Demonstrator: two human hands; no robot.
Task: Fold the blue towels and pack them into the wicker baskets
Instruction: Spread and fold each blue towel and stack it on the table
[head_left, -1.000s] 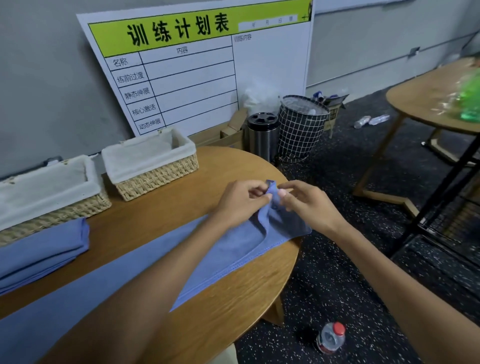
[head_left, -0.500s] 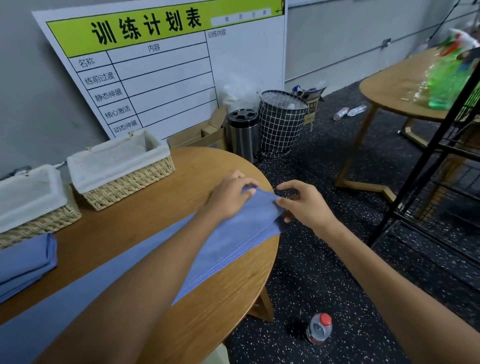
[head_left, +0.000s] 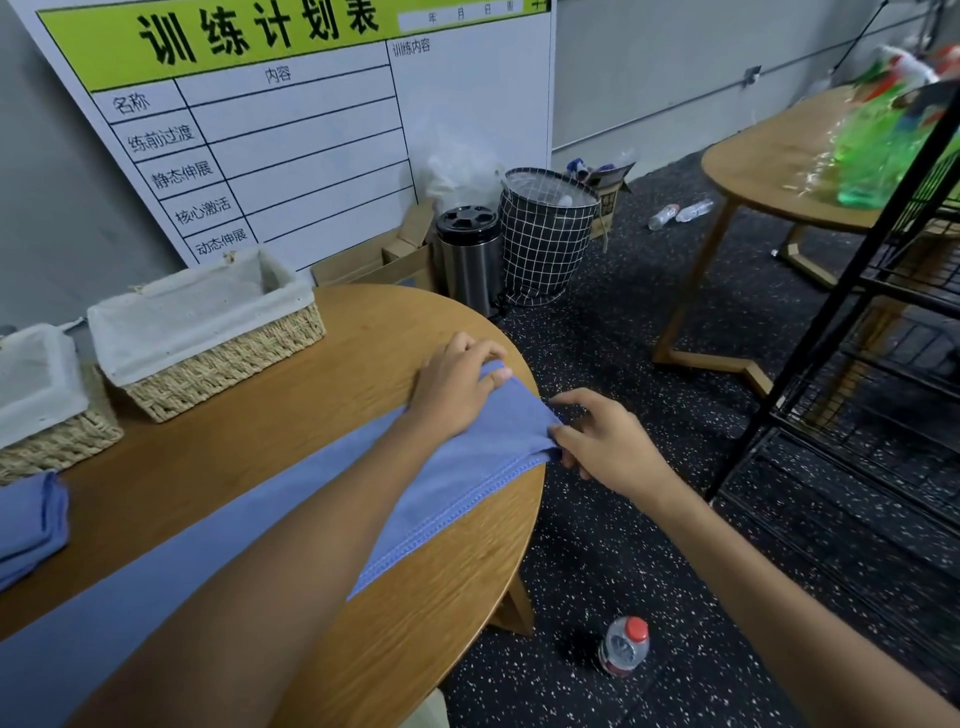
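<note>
The blue towel (head_left: 457, 467) lies as a long strip across the round worktop (head_left: 291, 431), its far end at the worktop's edge. The left hand (head_left: 457, 384) rests on the far corner, fingers fairly straight and pressing the cloth flat; this probably anchors the strip while the end is squared. The right hand (head_left: 602, 447) pinches the near corner of the same end, just off the rim (thumb and fingertips closed on the hem), probably to pull the edge taut. Both hands therefore sit at the towel's far end, with the rest of the strip trailing back under the left forearm. A folded towel (head_left: 31, 519) lies at the left. Two lined wicker baskets (head_left: 208, 332) stand behind it, well apart from the hands.
</note>
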